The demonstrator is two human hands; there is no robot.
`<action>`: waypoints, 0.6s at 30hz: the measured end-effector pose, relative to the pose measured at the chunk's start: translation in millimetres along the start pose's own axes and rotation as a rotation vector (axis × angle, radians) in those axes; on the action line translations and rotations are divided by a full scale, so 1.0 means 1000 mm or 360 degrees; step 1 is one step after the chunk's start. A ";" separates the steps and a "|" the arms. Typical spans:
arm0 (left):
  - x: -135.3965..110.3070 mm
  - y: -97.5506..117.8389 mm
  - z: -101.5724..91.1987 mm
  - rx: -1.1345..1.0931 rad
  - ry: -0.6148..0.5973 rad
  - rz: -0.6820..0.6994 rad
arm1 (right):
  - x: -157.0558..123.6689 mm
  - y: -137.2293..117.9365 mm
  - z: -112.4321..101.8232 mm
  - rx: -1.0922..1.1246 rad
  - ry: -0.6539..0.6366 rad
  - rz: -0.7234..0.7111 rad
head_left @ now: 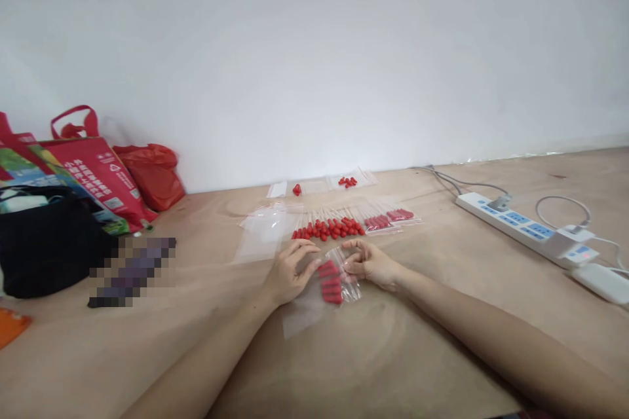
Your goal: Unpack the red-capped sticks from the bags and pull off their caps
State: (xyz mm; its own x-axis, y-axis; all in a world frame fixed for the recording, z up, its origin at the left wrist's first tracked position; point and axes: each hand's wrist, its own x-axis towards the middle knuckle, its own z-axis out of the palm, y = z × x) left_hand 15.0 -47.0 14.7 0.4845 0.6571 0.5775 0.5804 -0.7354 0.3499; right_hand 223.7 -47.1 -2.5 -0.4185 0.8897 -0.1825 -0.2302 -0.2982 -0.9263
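Note:
A small clear zip bag (350,288) lies between my hands, with several red rod-like pieces (331,283) showing side by side in it. My right hand (372,266) pinches the bag's right edge between thumb and fingers. At the left edge, my left hand (293,271) is curved, thumb and fingers apart, the thumb tip beside the red pieces; whether it touches the bag is hard to see. Just beyond the hands is a row of thin pale sticks with rounded red heads (334,229). To their right lie filled clear bags (388,219).
Flat clear bags (260,232) lie left of the sticks. Small red pieces (347,181) and a red item (297,189) rest near the wall. A power strip (521,226) with cables is at right. Shopping bags (93,173) and a black bag (49,242) stand left.

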 end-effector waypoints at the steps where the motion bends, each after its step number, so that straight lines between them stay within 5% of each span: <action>1: 0.000 0.004 0.003 -0.0039 -0.0041 0.0016 | -0.001 -0.001 0.000 -0.0024 -0.0008 -0.0010; 8: 0.010 0.021 0.011 -0.0114 -0.0175 0.0141 | 0.001 0.003 0.005 -0.0107 0.0012 -0.0082; 18: 0.019 0.013 0.010 0.0031 -0.0230 0.0543 | 0.000 0.002 0.009 -0.0183 0.0013 -0.0065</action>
State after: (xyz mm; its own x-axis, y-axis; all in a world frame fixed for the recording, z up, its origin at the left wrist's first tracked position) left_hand 38.6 -42.6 22.7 0.7391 0.3921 0.5478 0.3809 -0.9139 0.1402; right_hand 214.7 -50.7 -1.5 -0.4036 0.9031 -0.1463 -0.1445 -0.2208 -0.9646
